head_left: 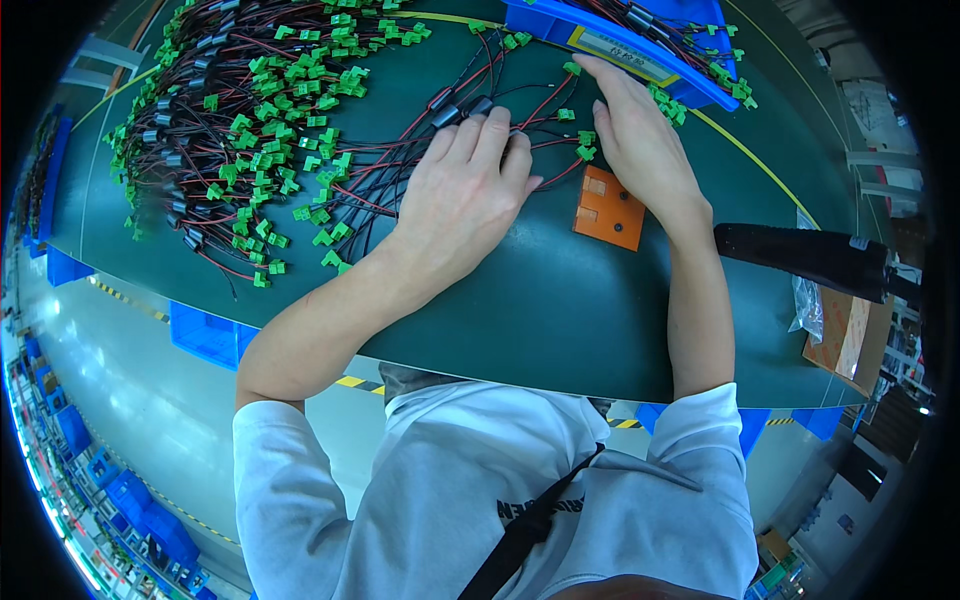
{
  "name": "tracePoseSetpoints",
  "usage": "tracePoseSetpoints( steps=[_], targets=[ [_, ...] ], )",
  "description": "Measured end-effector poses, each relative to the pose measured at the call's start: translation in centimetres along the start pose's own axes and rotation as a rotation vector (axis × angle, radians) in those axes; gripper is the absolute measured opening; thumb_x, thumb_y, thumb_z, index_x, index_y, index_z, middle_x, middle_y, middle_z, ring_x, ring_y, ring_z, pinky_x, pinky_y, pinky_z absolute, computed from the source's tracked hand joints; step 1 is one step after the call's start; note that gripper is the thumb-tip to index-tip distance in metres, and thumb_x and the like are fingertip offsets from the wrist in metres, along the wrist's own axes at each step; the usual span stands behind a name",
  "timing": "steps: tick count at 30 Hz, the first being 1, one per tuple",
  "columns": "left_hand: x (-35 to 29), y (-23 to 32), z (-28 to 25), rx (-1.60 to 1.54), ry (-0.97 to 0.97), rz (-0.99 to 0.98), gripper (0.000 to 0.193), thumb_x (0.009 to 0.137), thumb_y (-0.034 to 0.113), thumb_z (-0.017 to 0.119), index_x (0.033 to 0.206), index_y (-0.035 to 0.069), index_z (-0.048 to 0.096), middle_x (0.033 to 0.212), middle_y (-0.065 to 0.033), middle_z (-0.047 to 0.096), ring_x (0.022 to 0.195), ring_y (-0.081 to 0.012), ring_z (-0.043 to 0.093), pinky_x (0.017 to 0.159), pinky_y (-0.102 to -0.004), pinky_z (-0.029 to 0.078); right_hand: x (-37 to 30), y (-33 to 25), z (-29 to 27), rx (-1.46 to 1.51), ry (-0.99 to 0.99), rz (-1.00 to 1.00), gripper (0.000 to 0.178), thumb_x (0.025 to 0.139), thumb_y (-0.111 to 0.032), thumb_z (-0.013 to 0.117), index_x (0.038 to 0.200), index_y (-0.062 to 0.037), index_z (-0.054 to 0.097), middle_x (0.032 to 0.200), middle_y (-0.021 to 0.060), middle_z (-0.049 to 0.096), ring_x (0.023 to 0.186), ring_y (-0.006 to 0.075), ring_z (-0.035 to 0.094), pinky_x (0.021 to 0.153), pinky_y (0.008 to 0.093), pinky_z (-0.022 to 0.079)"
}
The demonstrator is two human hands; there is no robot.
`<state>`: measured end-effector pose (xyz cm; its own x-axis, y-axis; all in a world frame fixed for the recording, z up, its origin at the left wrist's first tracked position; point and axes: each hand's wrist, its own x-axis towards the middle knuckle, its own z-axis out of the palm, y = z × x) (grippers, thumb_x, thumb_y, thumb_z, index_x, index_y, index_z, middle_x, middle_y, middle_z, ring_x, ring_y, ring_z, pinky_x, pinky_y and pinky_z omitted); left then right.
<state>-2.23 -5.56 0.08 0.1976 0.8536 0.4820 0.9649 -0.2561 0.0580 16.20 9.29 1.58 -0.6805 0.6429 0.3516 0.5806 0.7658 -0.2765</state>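
My left hand [465, 190] lies palm down on the dark green table [540, 300], its fingers curled over red and black wires next to two black cylindrical ferrites [460, 108]. My right hand [635, 135] rests flat beside it, fingers stretched toward small green plug connectors [583, 145] and the blue bin's front edge. An orange block [608, 208] sits just below my right wrist. Whether either hand pinches a wire is hidden.
A large heap of wire harnesses with green connectors [260, 130] covers the table's left. A blue bin [640, 40] with more harnesses stands at the top right. A black tool handle [810, 258] lies at the right. Blue crates [205, 335] sit below the table edge.
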Motion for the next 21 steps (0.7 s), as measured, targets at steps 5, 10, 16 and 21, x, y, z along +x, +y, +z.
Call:
tracePoseSetpoints(
  steps=[5,10,16,21],
  targets=[
    [0.2,0.0,-0.3,0.055,0.001,-0.053,0.061,0.089,0.051,0.076,0.127,0.004,0.069,0.134,-0.0247,0.062,0.126,-0.0396,0.057,0.106,-0.0514,0.046,-0.1,-0.2,-0.3,0.008,-0.065,0.013,0.043,0.101,-0.002,0.057,0.144,-0.0093,0.057,0.136,0.0161,0.065,0.131,0.0349,0.060,0.110,0.0483,0.050],
    [0.2,-0.1,-0.3,0.081,-0.027,-0.059,0.067,0.089,0.057,0.073,0.131,0.006,0.068,0.134,-0.0256,0.061,0.127,-0.0402,0.056,0.108,-0.0525,0.044,0.0,-0.3,-0.3,-0.007,-0.047,-0.007,0.041,0.102,-0.003,0.058,0.142,-0.0087,0.059,0.134,0.0159,0.066,0.129,0.0349,0.061,0.108,0.0477,0.051],
    [-0.1,0.1,-0.1,0.020,-0.012,-0.018,0.065,0.085,0.049,0.079,0.125,-0.001,0.068,0.129,-0.0248,0.063,0.122,-0.0412,0.059,0.104,-0.0508,0.048,0.3,-0.6,-0.2,0.059,-0.040,-0.070,0.038,0.100,-0.001,0.059,0.137,-0.0085,0.064,0.135,0.0145,0.066,0.129,0.0349,0.061,0.107,0.0468,0.052],
    [0.1,0.2,-0.2,-0.027,0.002,0.059,0.061,0.086,0.041,0.079,0.121,-0.009,0.070,0.128,-0.0231,0.064,0.121,-0.0408,0.060,0.102,-0.0482,0.050,0.5,-1.5,0.3,0.011,-0.020,-0.278,0.044,0.092,0.003,0.063,0.133,-0.0120,0.070,0.140,0.0093,0.064,0.135,0.0322,0.056,0.110,0.0450,0.049]
  ],
)
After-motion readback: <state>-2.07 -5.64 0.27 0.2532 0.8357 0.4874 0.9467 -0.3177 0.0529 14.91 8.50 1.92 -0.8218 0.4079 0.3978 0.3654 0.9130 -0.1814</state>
